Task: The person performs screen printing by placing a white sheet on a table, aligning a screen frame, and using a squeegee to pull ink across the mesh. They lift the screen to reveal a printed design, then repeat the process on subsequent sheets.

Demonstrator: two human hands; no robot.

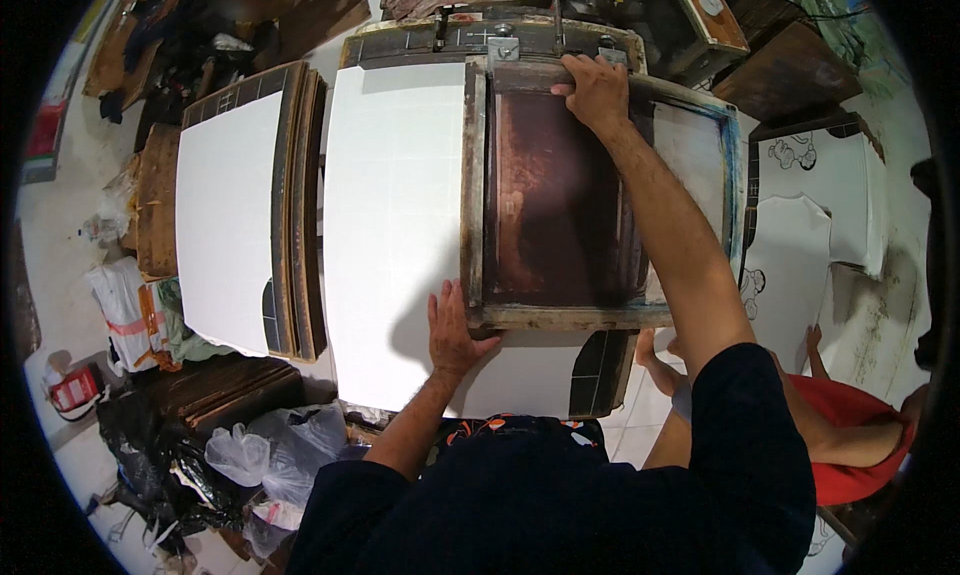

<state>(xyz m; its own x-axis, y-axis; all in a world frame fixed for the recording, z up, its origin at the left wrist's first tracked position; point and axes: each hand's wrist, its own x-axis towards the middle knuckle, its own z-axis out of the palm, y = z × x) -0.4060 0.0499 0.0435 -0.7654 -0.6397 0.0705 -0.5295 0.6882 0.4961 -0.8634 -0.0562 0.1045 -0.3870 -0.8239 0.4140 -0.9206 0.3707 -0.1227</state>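
Wooden bars edge the single frame (475, 195) at the centre, its dark mesh (545, 215) over the right part of one white sheet (390, 175); whether it rests flat, I cannot tell. Two metal clamps (504, 48) show at its far bar. A second white sheet (230, 215) covers the stacked boards (304, 215) to the left.

Two bare hands are at work. The right hand (598, 90) has its fingers bent over the far bar, near the right clamp. The left hand (455, 330) is open, fingers slightly spread, on the white sheet just beside the frame's near left corner; contact with the frame is unclear.

The right forearm crosses in front of the frame and hides part of it. Sheets with line drawings (790, 245) overlap at right, near another person in red (850, 435). Plastic bags (275, 455) crowd the lower left.
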